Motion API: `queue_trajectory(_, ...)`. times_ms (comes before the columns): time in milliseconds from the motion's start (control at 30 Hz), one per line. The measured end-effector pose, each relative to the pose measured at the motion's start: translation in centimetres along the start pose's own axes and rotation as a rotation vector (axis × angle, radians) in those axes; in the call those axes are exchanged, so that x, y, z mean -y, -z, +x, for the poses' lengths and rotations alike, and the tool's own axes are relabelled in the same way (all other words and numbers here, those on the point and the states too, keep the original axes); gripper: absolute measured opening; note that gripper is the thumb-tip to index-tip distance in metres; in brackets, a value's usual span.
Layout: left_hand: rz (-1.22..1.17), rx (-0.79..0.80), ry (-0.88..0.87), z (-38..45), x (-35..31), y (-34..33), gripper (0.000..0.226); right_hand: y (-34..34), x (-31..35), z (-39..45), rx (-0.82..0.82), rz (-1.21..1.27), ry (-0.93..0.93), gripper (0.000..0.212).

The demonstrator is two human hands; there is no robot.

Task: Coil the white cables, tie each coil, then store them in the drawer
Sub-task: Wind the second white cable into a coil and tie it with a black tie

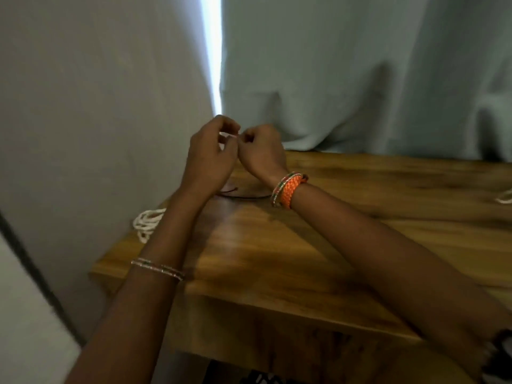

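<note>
Cable, or perhaps a thin tie, shows only as a sliver of white between the two hands, raised above the far left corner of the desk. The left hand has its fingers curled with the thumb closing toward them, and the right hand is curled the same way, knuckles nearly touching the left. Each grip looks like a pinch on that white sliver, though blur hides how much is held. Hands this close together suggest a knot being drawn tight, which I judge to be the tying step.

Below the hands a dark thin loop lies flat on the desk. Left of it, a finished white coil hangs over the desk's left edge, probably set aside for storing. Another bit of white cord lies at the desk's far right. A pale curtain hangs behind the desk. No drawer is visible.
</note>
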State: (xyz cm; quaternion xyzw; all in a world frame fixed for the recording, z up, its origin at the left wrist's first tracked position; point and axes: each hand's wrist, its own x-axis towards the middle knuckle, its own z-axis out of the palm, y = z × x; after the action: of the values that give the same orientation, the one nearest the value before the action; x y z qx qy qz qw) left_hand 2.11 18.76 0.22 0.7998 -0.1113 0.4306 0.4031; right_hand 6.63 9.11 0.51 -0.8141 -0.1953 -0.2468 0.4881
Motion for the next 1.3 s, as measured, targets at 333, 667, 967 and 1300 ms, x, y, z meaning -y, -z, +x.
queue_trajectory(333, -0.121, 0.495, -0.245, 3.0, -9.1, -22.1, 0.019, 28.5, -17.2, -2.6, -0.467, -1.094, -0.171, 0.028)
queue_trajectory(667, -0.202, 1.022, -0.260, -3.8, -14.2, -36.4, 0.071, 33.5, -21.5, -4.6, -0.341, -0.859, -0.585, 0.030)
queue_trajectory(967, -0.397, 0.884, -0.347, -0.5, -10.3, -31.4, 0.019, 30.8, -19.1, -4.0, -0.166, -0.306, -0.284, 0.051)
queue_trajectory(1300, -0.180, 0.281, 0.020, -0.5, -7.1, -25.6, 0.010, 26.6, -13.1, -3.2, 0.174, 0.145, -0.550, 0.036)
